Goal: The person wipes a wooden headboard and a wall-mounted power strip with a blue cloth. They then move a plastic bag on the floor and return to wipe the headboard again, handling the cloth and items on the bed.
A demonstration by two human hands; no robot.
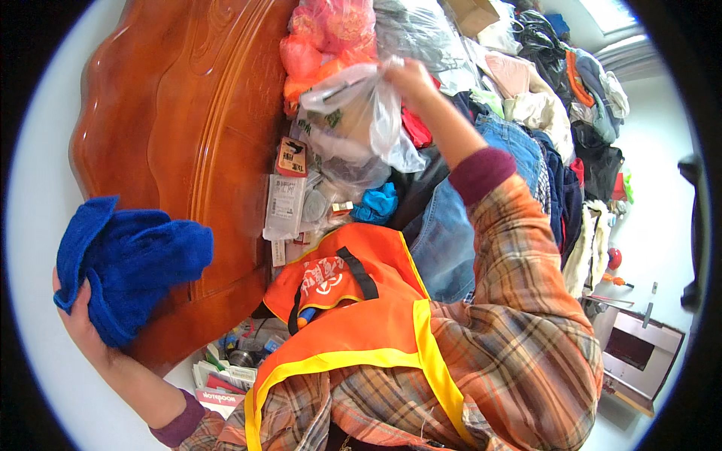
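At the lower left, my left hand (79,315) grips a bunched blue cloth (135,265) beside a glossy carved wooden headboard (169,141). My right hand (406,79) is raised at the upper middle, shut on the gathered top of a white translucent plastic bag (350,118) with something inside that cannot be made out. Under that bag lie a red playing-card-like box (291,157), a clear plastic case (285,206) and a crumpled bright blue plastic item (377,204).
Pink and red bags (333,34) lie against the headboard. Blue jeans (451,242) and piled clothes (541,113) stretch along the right. Books and a notebook (220,397) sit at the bottom left. An orange apron (350,270) covers my front.
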